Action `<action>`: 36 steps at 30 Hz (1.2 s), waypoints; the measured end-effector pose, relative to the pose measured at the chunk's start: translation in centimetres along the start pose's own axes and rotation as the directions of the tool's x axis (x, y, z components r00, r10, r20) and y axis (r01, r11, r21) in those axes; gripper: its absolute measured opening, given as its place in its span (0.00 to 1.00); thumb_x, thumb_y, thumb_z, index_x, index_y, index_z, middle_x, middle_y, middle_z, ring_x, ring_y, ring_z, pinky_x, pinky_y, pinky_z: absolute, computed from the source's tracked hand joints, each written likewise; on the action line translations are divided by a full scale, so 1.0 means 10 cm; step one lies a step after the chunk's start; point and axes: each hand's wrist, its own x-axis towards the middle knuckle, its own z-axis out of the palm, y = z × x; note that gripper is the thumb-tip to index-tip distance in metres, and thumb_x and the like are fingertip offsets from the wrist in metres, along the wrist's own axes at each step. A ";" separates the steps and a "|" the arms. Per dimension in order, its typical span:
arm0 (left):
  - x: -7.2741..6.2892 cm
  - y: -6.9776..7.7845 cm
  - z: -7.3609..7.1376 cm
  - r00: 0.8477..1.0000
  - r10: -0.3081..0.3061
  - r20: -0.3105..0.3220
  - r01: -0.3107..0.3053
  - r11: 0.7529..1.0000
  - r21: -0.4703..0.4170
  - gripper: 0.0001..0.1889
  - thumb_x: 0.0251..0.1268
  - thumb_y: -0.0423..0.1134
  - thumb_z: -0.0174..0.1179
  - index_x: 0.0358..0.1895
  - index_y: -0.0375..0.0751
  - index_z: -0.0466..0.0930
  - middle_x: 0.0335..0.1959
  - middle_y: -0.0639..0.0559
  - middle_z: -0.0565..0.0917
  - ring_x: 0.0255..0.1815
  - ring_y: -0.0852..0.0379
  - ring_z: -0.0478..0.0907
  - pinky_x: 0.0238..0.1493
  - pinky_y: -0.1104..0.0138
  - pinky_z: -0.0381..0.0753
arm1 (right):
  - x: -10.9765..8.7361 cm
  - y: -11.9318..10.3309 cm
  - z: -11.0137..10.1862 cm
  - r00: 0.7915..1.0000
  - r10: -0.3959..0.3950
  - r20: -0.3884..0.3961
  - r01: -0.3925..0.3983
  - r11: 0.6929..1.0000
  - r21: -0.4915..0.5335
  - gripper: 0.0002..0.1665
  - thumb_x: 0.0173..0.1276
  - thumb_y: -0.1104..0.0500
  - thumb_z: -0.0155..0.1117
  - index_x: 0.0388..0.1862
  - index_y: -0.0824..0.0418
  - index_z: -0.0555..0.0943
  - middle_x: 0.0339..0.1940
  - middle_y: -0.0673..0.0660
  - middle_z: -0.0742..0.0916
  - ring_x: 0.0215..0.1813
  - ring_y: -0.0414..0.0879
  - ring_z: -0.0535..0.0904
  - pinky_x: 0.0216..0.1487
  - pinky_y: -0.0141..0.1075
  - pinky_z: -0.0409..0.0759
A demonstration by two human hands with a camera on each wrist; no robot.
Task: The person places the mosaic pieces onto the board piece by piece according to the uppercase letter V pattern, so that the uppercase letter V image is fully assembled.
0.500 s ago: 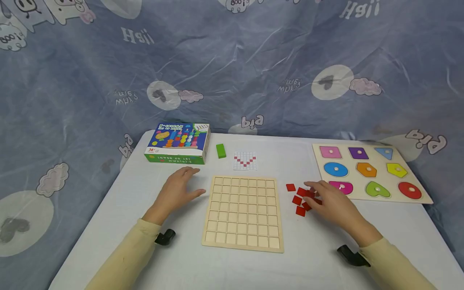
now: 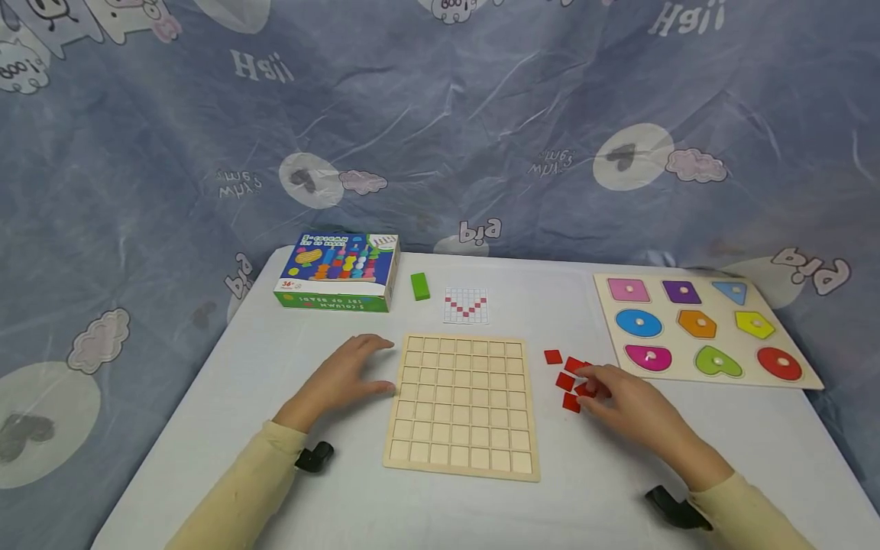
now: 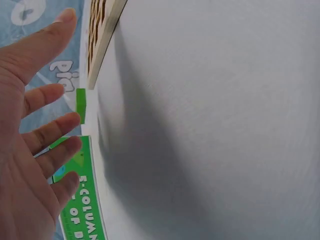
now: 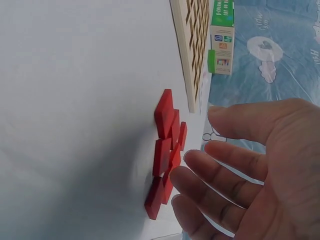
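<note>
Left hand (image 2: pixel 338 380): fingers spread, thumb apart, holding nothing; just beside the left edge of the grid board. Right hand (image 2: pixel 635 409): thumb apart from loosely bent fingers, nothing gripped; over the red tiles, contact uncertain.

Grid board (image 2: pixel 462 397): pale wood, square recessed cells; lying flat mid-worktop (image 2: pixel 467 516), between the hands.

Red tiles (image 2: pixel 565 381): square, loosely clustered right of the board, some partly hidden by fingers.

Pattern card (image 2: pixel 466 315): red V on a grid, behind the board.

Green block (image 2: pixel 420 286): between card and bead-set box (image 2: pixel 334 294).

Shape puzzle (image 2: pixel 670 328): knobbed coloured pieces, far right.
</note>
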 end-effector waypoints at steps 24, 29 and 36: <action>-0.02 -0.04 0.16 0.993 0.045 0.108 -0.042 0.999 -0.030 0.46 0.51 0.61 0.76 0.73 0.46 0.71 0.77 0.48 0.65 0.79 0.46 0.60 0.76 0.52 0.64 | 0.01 -0.03 0.19 1.000 -0.002 -0.001 0.002 1.000 0.024 0.31 0.55 0.60 0.81 0.58 0.63 0.81 0.33 0.46 0.82 0.37 0.43 0.76 0.37 0.38 0.82; -0.02 -0.05 0.16 0.990 0.030 0.139 -0.026 0.999 -0.034 0.49 0.52 0.63 0.75 0.77 0.49 0.67 0.80 0.49 0.60 0.82 0.46 0.53 0.78 0.49 0.59 | 0.03 -0.04 0.22 1.000 0.002 0.006 -0.002 1.000 0.006 0.31 0.55 0.61 0.82 0.58 0.62 0.82 0.32 0.47 0.80 0.36 0.43 0.75 0.35 0.37 0.81; 0.00 -0.09 0.17 0.983 0.028 0.182 -0.019 0.999 -0.050 0.52 0.53 0.65 0.72 0.80 0.54 0.61 0.83 0.52 0.53 0.84 0.46 0.45 0.80 0.46 0.51 | 0.05 -0.05 0.24 1.000 0.011 0.014 -0.011 1.000 -0.001 0.31 0.54 0.61 0.82 0.58 0.61 0.83 0.32 0.47 0.80 0.36 0.44 0.74 0.34 0.36 0.80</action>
